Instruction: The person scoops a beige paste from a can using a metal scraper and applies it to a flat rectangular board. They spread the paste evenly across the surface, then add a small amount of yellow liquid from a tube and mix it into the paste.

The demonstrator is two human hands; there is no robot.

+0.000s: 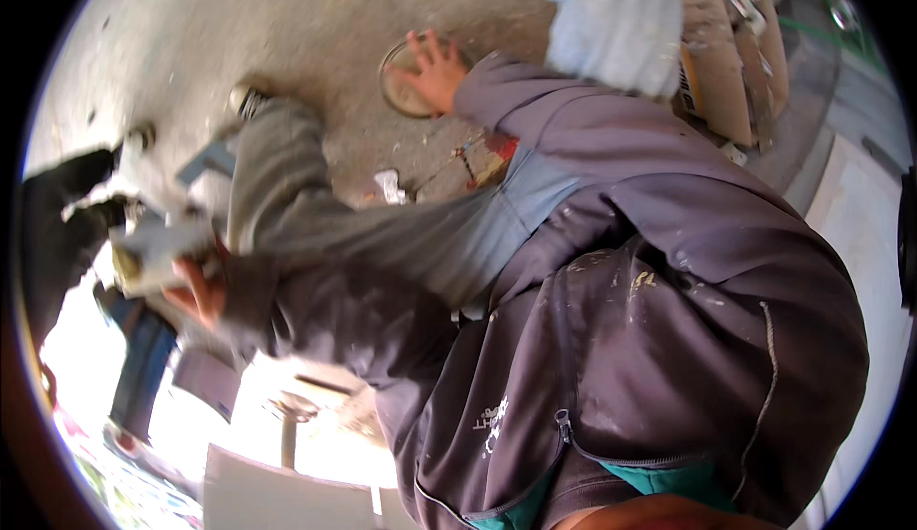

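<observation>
My right hand [435,72] rests with its fingers spread on a round, flat, greenish-tan lid-like disc [406,100] on the floor. At the left, my left hand [198,289] has its fingers bent against a pale grey, blurred, blocky thing [158,248] with a yellowish end. Blur hides its kind and how firmly I grip it. Beyond that hand is a blue-grey flat piece [208,159], also blurred. My legs in grey-blue trousers [296,186] stretch between the two hands.
A worn cardboard box [716,62] stands at the far right, beside another person's light-blue trouser leg [611,24]. Crumpled white scrap [390,186] and a red piece [499,145] lie on the concrete floor [239,24]. Someone in dark trousers [72,205] is at the left edge.
</observation>
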